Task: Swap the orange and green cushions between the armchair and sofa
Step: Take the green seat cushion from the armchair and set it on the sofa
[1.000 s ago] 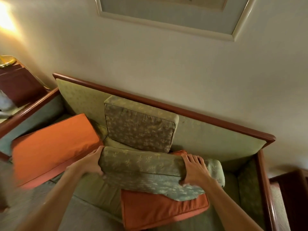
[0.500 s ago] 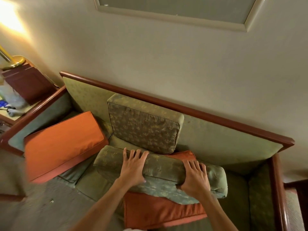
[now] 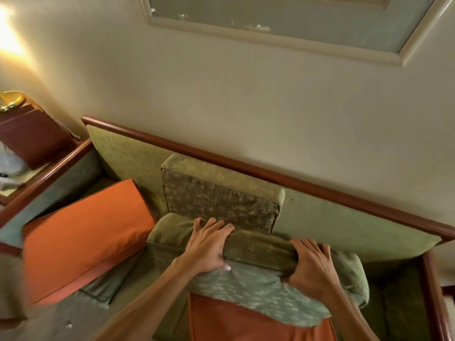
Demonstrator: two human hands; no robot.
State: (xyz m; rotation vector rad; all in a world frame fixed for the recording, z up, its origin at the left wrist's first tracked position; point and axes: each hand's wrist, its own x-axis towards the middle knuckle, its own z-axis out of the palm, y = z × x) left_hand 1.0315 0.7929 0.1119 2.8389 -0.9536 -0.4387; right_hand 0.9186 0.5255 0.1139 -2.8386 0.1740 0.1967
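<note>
A green patterned cushion (image 3: 258,252) lies across the sofa seat on top of an orange cushion (image 3: 246,321). My left hand (image 3: 206,247) grips its top edge near the middle, thumb under the front seam. Toward its right end, my right hand (image 3: 312,264) grips the same edge. A second green cushion (image 3: 219,198) stands upright against the sofa back (image 3: 344,222) just behind. Another orange cushion (image 3: 83,232) leans tilted at the sofa's left end.
The sofa has a dark wooden frame, with its left arm (image 3: 44,178) and right arm (image 3: 433,291) closing in the seat. A side table (image 3: 32,134) with a brass lamp base stands at far left. A framed picture (image 3: 283,23) hangs above.
My left hand moved from the green cushion's left end to its top middle and now grips the edge. The right hand stayed on the cushion. The view moved closer.
</note>
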